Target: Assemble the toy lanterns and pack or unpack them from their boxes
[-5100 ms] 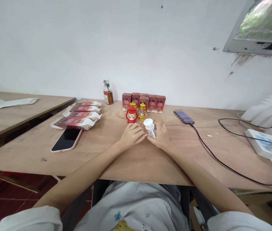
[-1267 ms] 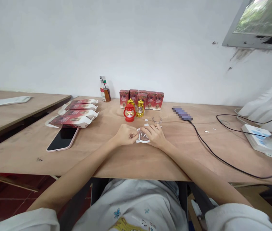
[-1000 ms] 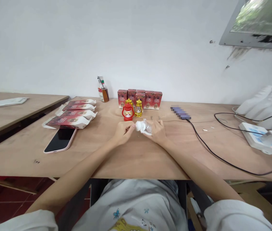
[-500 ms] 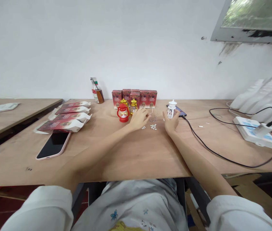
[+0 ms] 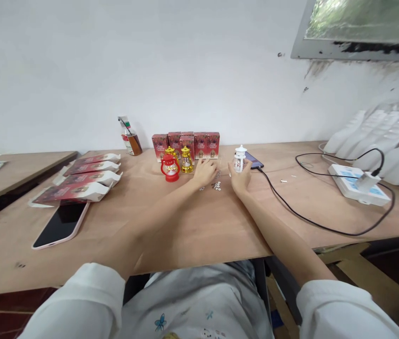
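Note:
My right hand (image 5: 241, 180) is closed around a small white lantern (image 5: 239, 159), which stands upright in its grip with the domed top showing. To its left, my left hand (image 5: 205, 172) reaches over the table, fingers stretched forward and slightly apart; nothing shows in them. Thin pale wire (image 5: 218, 173) lies by its fingertips. Several small round white discs (image 5: 217, 186) lie on the wood between my hands. Left of my left hand stand a red lantern (image 5: 170, 169) and a gold lantern (image 5: 186, 161), with another gold lantern (image 5: 170, 151) partly hidden behind the red one.
Several red printed boxes (image 5: 200, 143) stand behind the lanterns. Flattened red cartons (image 5: 75, 190) and a phone (image 5: 61, 226) lie left, below a bottle (image 5: 131, 141). At right are a charging phone (image 5: 254, 161), black cable (image 5: 291, 213), power strip (image 5: 353, 183) and white stacked pieces (image 5: 347, 134).
The view has swung to the right, so the table's things sit farther left. My left hand's fingers now point more forward. The white lantern stays in my right hand.

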### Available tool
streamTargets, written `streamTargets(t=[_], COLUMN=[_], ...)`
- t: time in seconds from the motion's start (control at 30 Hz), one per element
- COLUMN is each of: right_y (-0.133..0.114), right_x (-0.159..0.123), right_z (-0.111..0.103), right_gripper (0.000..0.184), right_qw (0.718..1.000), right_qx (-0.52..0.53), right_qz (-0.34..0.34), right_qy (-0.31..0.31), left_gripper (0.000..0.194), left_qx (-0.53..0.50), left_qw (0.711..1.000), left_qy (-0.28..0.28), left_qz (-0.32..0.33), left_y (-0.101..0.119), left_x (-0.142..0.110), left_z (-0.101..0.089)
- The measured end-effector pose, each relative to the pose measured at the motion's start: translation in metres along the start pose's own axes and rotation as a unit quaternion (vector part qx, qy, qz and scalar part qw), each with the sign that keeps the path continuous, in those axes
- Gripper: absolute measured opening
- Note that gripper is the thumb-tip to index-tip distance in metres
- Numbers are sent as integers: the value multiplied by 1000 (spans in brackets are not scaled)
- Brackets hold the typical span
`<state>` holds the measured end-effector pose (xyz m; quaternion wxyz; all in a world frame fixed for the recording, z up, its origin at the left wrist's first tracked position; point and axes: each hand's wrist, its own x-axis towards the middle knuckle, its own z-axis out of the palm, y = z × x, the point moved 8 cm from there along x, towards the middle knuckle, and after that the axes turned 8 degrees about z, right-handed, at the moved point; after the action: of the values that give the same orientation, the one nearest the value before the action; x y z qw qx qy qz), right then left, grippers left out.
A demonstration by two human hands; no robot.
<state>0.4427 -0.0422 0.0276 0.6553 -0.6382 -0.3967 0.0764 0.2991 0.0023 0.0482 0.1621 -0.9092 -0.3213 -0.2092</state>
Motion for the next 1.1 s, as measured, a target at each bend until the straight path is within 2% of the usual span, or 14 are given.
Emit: streamTargets(t=[0.1, 0.17, 0.23, 0.3, 0.37, 0.43, 0.47, 0.63, 0.83, 0.93, 1.1], right_y=[2, 3, 4, 4, 4, 5, 5, 6, 7, 5, 4], right_x=[1, 1, 1, 1, 1, 2, 2, 2, 1, 0, 0], right_z=[1, 3, 4, 6, 5, 4, 4, 5, 9, 11, 12], right_gripper=[53, 54, 54, 54, 53, 54, 54, 54, 51, 51, 51], right_qw=[1000, 1000, 1000, 1000, 1000, 1000, 1000, 1000, 999, 998, 998], right_qx=[-2, -1, 0, -3, -7, -9, -8, 8, 20, 24, 20], right_qz=[3, -3, -11, -16, -17, -12, -9, 8, 23, 20, 13], right_qy=[-2, -4, -8, -10, -7, -4, -4, -13, -39, -50, -57], left_gripper=[22, 20, 18, 14, 12, 15, 17, 17, 14, 11, 19], left_qx=[-17, -52, -122, -253, -381, -447, -460, -513, -565, -580, -595], left_qw=[999, 994, 978, 930, 851, 787, 769, 692, 609, 577, 544], left_qy=[42, 98, 158, 207, 233, 239, 241, 247, 250, 252, 263], left_qz=[-7, -22, -67, -167, -276, -351, -373, -443, -497, -517, -531], left_y=[1, 1, -5, -20, -35, -42, -44, -43, -35, -31, -25], left_x=[0, 0, 0, -2, -5, -8, -9, -20, -32, -33, -33], left_z=[-8, -20, -30, -30, -16, 0, 7, 31, 43, 44, 44])
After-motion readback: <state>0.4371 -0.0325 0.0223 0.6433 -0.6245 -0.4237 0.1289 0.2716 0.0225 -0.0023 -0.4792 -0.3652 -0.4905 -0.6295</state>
